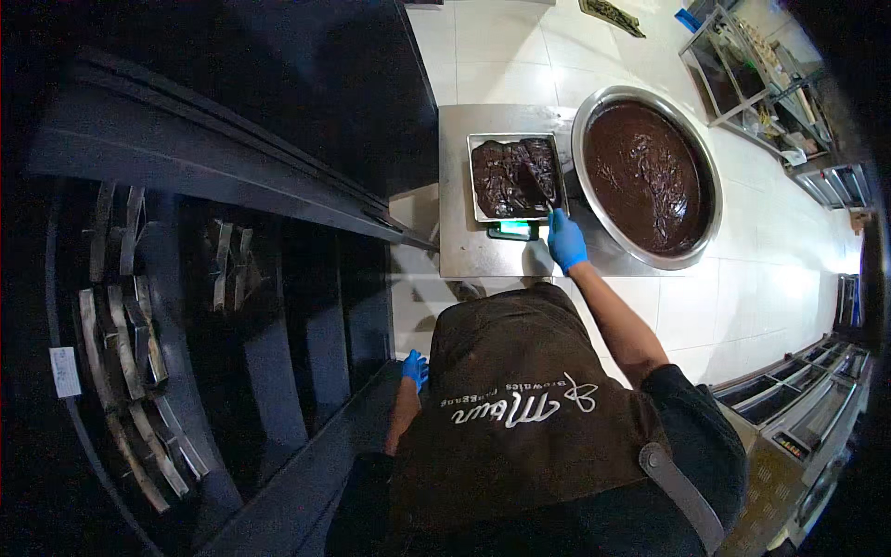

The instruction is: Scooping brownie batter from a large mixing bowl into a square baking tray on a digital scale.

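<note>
My right hand [567, 242], in a blue glove, grips the handle of a spatula. The batter-coated spatula blade [533, 182] lies in the dark chocolate batter [498, 177] of a square metal baking pan [479, 215]. That batter has an uneven, ridged surface. Under the pan's near edge shows the lit display of a digital scale [515, 228]. To the right stands a large round metal bowl [587, 198] of brown chocolate batter [640, 181]. My left hand [415, 369], also gloved in blue, hangs low beside my apron, with fingers loosely apart and nothing visible in it.
Pan and bowl stand on a steel table [459, 254]. Close on my left is a tall dark rack [292, 362] with metal pieces [125, 334] on it. A metal shelf unit [755, 97] stands at far right on the tiled floor [759, 292]. Glass-topped equipment [793, 404] is at lower right.
</note>
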{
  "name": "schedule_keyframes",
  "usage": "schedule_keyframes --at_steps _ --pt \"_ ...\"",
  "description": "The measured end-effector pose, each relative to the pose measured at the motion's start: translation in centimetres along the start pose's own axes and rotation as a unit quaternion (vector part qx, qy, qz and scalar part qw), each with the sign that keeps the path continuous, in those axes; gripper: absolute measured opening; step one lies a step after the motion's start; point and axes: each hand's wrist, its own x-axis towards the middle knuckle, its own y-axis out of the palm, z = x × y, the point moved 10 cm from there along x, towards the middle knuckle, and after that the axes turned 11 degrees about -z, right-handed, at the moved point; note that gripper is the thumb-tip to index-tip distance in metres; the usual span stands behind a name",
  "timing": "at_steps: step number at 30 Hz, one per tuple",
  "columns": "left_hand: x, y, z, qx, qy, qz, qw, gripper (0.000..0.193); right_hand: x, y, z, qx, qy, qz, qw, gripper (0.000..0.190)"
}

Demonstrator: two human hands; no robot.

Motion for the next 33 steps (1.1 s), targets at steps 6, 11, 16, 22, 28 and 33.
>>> schedule_keyframes --at_steps 6,11,16,22,28,33 --pt "8.6 -7.6 4.6 -0.049 0.154 0.026 0.986 0.061 -0.3 0.4 -0.8 -0.026 0.065 0.025 0.997 0.027" --pt "7.0 -9.9 2.6 -0.153 0.179 0.016 0.972 0.031 0.4 -4.2 4.8 -0.023 0.134 -0.02 0.99 0.04" --pt "8.4 -7.6 1.5 -0.073 0.02 0.01 0.997 0.048 2.5 -6.2 5.9 0.061 0.092 -0.067 0.992 0.041" --pt "6.6 -6.4 -2.8 -0.043 0.052 -0.045 0.997 0.029 2.8 -3.3 1.9 0.113 0.22 0.076 0.966 0.048" --pt "5.4 -5.6 -3.4 0.023 0.015 -0.043 0.999 0.054 2.0 -16.3 -0.3 0.024 0.17 -0.042 0.984 0.043" --pt "2.6 -1.5 -5.9 0.034 -0.001 -0.043 0.998 0.055 -0.3 -24.4 -8.7 -0.221 0.241 -0.009 0.945 0.048"
